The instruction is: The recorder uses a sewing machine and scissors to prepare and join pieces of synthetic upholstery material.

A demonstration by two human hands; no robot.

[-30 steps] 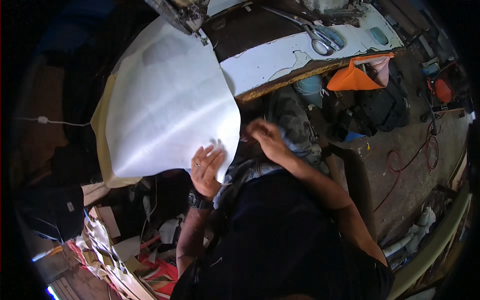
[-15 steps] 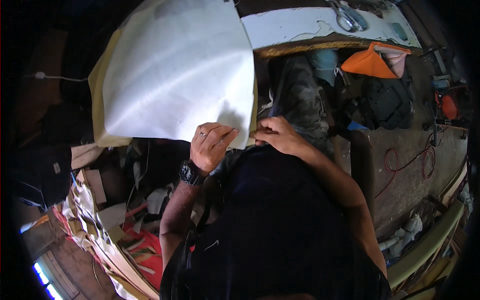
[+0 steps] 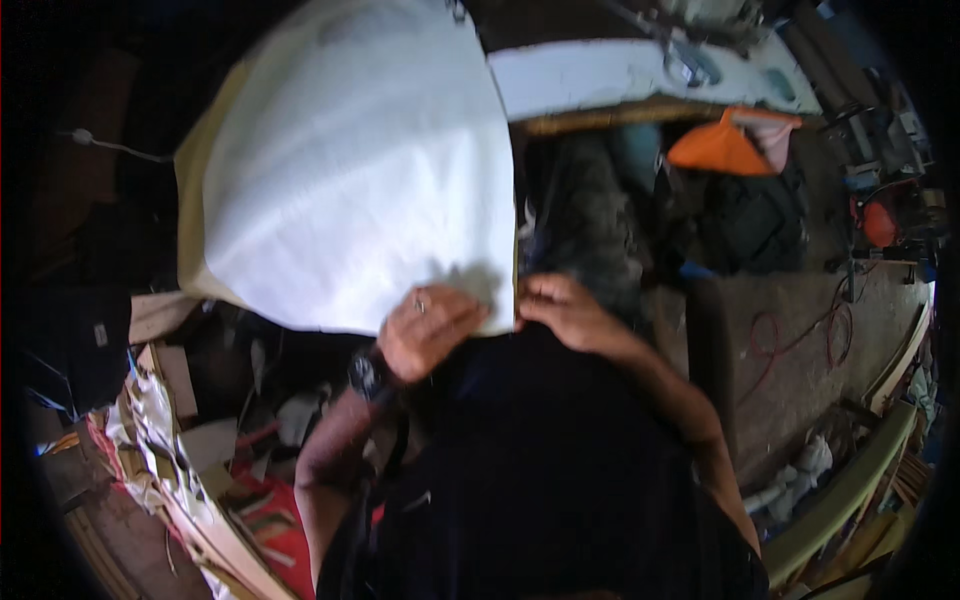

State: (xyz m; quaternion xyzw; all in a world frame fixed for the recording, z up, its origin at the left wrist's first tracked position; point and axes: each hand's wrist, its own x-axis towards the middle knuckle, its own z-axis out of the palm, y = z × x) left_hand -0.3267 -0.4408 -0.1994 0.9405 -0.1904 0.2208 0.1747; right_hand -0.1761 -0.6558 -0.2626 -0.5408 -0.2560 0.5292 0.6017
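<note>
A large white sheet [image 3: 350, 190], smooth and slightly creased, lies over a yellowish backing [image 3: 200, 235] that shows along its left side. My left hand [image 3: 432, 330], with a ring and a dark wristwatch [image 3: 366, 373], is closed at the sheet's near right corner. Its fingers are together and bent, their tips on the white surface; the thumb is hidden. Just to the right, my right hand [image 3: 570, 312] is closed with its fingertips at the sheet's right edge. What lies between those fingertips is partly hidden and blurred.
Behind to the right stands a white worktop [image 3: 580, 82] with chipped edges and metal scissors [image 3: 690, 65]. An orange cloth piece [image 3: 720, 148] hangs near it. A red hose [image 3: 770, 350] lies on the floor at right; offcuts [image 3: 180, 450] pile up at left.
The view has shifted, so the sheet's near edge and both hands appear lower. Both hands stay at the same corner, the left fingers lying a little flatter on the sheet.
</note>
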